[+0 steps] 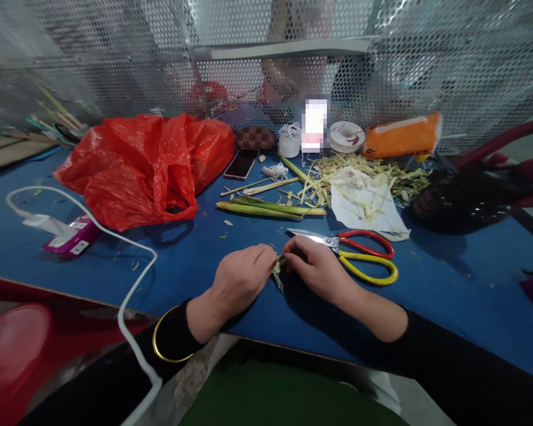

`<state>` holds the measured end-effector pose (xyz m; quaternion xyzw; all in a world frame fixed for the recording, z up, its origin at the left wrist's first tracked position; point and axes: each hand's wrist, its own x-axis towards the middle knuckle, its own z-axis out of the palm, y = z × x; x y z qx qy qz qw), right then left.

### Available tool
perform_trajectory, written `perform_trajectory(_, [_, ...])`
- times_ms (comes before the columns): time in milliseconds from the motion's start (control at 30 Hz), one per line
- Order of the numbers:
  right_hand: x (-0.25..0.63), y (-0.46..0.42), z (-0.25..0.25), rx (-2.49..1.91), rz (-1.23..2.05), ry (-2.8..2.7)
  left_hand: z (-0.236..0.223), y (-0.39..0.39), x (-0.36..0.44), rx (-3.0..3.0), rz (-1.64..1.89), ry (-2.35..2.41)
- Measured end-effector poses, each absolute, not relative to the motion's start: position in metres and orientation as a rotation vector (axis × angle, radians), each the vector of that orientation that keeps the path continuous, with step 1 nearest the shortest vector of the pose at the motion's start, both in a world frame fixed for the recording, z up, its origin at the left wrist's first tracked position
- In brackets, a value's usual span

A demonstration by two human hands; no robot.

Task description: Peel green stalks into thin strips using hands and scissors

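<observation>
My left hand (247,275) and my right hand (316,266) meet low over the blue table, both closed in a pinch. Between their fingertips is a small bundle of pale green plant strips (278,277), its frayed ends hanging down; the fingers hide most of it. Just beyond my right hand lie scissors (368,236) with one red and one yellow handle, blades pointing left. Farther back, several green stalks (270,208) lie side by side across the table.
A red plastic bag (146,165) spreads over the back left. A white cable (133,290) crosses near my left forearm. Behind the stalks lie a phone (242,163), plant scraps (328,171) and white paper (368,207). A dark, shiny pot-like object (462,201) stands right.
</observation>
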<state>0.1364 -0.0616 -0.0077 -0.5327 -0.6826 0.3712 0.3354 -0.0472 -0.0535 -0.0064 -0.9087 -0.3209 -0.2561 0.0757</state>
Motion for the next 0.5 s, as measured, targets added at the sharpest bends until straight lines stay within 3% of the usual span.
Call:
perform_trajectory(233, [0.1359,-0.0619,-0.0106,-1.304,1.087,-1.674,-0.0045,-0.0531,-0.0489,-2.794,-0.853,-1.034])
perform_trajectory(500, [0.1401,-0.0607,-0.0092,-1.324,1.007,-1.749,-0.0046,-0.0528,-0.0501,-2.866,-0.876,-1.07])
